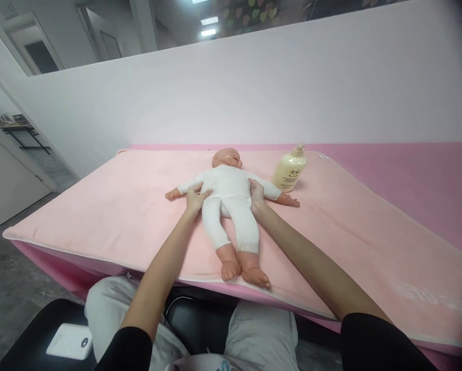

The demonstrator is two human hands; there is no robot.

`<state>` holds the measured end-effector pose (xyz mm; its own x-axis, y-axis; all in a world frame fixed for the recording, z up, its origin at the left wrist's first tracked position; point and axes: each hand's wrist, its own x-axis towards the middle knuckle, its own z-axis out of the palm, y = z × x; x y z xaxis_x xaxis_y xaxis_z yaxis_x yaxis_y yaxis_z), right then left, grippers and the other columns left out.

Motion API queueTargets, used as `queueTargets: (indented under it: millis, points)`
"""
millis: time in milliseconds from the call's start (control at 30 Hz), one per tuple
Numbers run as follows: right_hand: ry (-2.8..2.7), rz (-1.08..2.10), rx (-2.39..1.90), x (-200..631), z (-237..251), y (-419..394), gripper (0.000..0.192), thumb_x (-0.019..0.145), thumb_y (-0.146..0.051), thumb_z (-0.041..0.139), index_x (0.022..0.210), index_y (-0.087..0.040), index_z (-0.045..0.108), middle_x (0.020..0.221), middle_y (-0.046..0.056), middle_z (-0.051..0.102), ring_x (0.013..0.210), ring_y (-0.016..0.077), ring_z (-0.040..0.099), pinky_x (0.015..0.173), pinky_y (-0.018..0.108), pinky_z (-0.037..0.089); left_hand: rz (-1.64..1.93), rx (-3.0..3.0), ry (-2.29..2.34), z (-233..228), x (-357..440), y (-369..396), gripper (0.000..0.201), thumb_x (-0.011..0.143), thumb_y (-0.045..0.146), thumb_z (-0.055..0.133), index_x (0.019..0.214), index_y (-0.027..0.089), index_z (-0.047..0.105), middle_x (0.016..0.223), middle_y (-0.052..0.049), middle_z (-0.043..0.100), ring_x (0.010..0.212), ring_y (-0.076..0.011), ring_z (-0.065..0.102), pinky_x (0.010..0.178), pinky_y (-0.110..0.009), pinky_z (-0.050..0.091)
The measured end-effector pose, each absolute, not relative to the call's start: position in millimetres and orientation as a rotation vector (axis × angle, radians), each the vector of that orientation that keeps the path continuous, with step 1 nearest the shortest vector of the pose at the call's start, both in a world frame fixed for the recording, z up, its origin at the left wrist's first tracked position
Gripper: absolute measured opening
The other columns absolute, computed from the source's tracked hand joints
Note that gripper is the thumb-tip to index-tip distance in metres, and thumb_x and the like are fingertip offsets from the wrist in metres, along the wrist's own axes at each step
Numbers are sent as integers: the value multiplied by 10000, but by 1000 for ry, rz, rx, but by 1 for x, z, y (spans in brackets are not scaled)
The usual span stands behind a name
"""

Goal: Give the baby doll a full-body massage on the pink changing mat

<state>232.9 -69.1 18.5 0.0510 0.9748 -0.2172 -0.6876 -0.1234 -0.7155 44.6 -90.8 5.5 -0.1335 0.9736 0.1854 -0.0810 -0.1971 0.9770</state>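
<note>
A baby doll (pixel 231 180) with a white cloth body lies on its back on a pale pink towel (pixel 146 226). Its head is at the far side, turned to the right, and its feet lie near the front edge. My left hand (pixel 195 199) grips the left side of its waist, thumb over the front. On the opposite side, my right hand (pixel 257 195) holds the waist the same way. The fingers reaching around the sides are partly hidden. Both doll arms stretch outward, and the legs are close together at the ankles.
A pump bottle (pixel 290 172) of pale yellow liquid stands just beyond the doll's arm on the right. Behind the pink table (pixel 408 175) rises a white wall (pixel 254 93). A white phone-like device (pixel 70 341) rests on a black seat (pixel 26 340) at the lower left.
</note>
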Motion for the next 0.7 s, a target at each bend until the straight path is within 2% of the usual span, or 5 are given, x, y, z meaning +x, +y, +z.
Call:
queueTargets:
  millis: [67,133,367,533,700]
  points:
    - [-538,1522,-850,231,17,-72,128,790,-222,560,874,-154,628,744,28,693,665,161,648,728,285,566,1522,1316,1206,3,46,-91,528,671,337,774,1144,137,648,1273,-135,606,1174,-290,566,1052,-423,406]
    - [-579,1490,-912,230,13,-73,166,737,-171,631,901,-151,622,757,28,699,672,166,653,734,300,568,1553,1405,1290,0,49,-94,497,749,388,709,1170,135,635,1280,-145,598,1195,-298,549,1073,-433,374]
    - [-752,1070,-1188,236,-3,-65,160,691,-187,666,846,-172,628,942,58,707,874,199,651,836,326,520,1385,1750,1415,2,47,-118,470,907,387,486,1320,167,534,1393,-86,511,1325,-263,437,1150,-411,278]
    - [-882,873,-1273,233,-14,-61,197,709,-269,614,885,-180,610,1046,92,683,963,230,625,886,362,486,1306,1739,1395,4,39,-127,516,912,386,463,1376,159,474,1439,-68,457,1353,-227,406,1165,-384,282]
    - [-879,772,-1326,227,-24,-61,207,712,-351,574,851,-198,574,1008,97,677,969,250,615,904,387,461,1310,1691,1311,1,36,-122,510,885,364,518,1367,200,486,1453,-52,442,1374,-223,374,1175,-401,269]
